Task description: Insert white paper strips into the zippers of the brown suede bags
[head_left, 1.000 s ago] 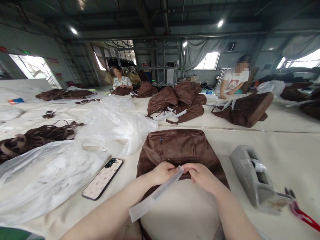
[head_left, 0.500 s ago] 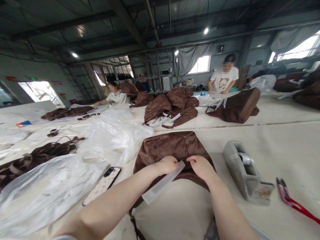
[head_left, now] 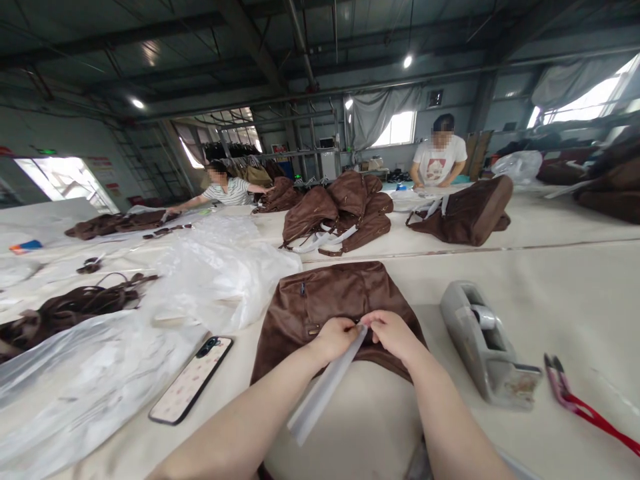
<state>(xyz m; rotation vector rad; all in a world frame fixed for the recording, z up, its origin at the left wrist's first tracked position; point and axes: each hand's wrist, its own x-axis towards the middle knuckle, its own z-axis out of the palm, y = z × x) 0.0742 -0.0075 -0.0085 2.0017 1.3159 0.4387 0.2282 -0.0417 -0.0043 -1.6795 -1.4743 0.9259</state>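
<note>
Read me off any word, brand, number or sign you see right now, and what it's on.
No text is legible.
Small dark label on the brown bag: too small to read.
Green lit sign above the bright doorway: too small.
Reddish signs beside that doorway: blurred.
Print on the white shirt: any lettering is too small.

bag [head_left: 340,293] is brown | strip [head_left: 327,393] is whitish | phone [head_left: 190,380] shows pink marks on pale pink, black edges | tape dispenser [head_left: 470,347] is grey | pliers [head_left: 590,413] have red handles | table [head_left: 565,287] is cream | straps [head_left: 75,310] are dark brown | shirt [head_left: 227,193] has dark stripes on white
</note>
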